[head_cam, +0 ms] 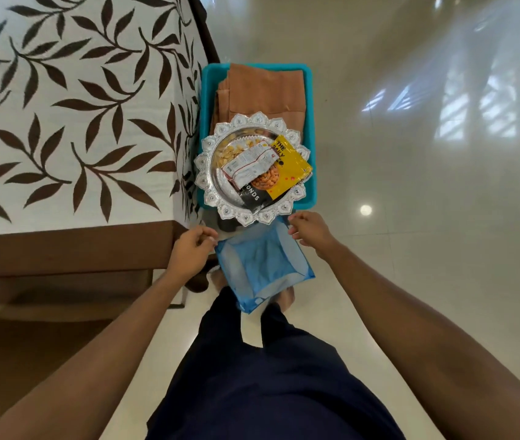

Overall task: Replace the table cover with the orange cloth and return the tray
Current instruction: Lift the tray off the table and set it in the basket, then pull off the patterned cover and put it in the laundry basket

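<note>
Hands first: the left hand (192,249) pinches one top corner of a folded blue cloth (263,268), and the right hand (311,230) pinches the other, fingers closed on fabric, so it hangs between them with its long axis running down toward the feet. It looks thin and slightly sheer, folded into a rough square; whether it is the removed table cover I cannot say for sure.

Just beyond the knuckles, touching distance from the right hand, sits a silver tray (252,168) with a scalloped, embossed rim, holding loose nuts and glossy snack packets (271,166), one yellow and black. The tray rests across the near end of a teal plastic bin (307,128). Farther out in the same bin lies the orange cloth (265,90), folded flat, matte and soft, its length pointing away from the hands.

Left of the left hand stands the table, its top under a leaf-print cover (71,106), cream with brown leaves. The right hand is nearer the tray.
</note>
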A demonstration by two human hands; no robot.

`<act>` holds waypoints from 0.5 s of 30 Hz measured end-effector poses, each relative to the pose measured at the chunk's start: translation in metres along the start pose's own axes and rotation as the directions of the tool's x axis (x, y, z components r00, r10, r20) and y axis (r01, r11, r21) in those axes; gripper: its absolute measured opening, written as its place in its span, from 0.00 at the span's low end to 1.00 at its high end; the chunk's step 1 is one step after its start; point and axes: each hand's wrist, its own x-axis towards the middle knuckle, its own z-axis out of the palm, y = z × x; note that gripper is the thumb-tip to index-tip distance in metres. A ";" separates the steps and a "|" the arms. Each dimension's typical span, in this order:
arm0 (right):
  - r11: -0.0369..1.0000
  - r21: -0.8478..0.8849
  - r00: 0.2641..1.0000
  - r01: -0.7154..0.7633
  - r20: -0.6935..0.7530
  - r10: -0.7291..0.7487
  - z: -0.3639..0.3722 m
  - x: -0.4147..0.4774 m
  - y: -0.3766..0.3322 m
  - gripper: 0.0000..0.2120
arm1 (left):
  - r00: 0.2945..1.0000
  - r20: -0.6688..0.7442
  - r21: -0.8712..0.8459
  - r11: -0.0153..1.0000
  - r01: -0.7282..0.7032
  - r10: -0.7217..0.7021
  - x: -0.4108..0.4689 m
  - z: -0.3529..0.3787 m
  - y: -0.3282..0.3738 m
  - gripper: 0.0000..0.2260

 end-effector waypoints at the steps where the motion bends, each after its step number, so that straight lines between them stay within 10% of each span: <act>1: 1.000 -0.021 1.000 0.012 0.010 -0.012 0.004 -0.003 0.002 0.08 | 1.000 0.003 0.009 1.000 -0.001 0.001 -0.005 0.001 -0.005 0.07; 15: 0.917 -0.168 0.932 0.360 0.105 -0.347 0.138 -0.080 -0.036 0.07 | 0.988 -0.072 -0.055 0.989 -0.137 0.133 -0.080 -0.073 -0.051 0.08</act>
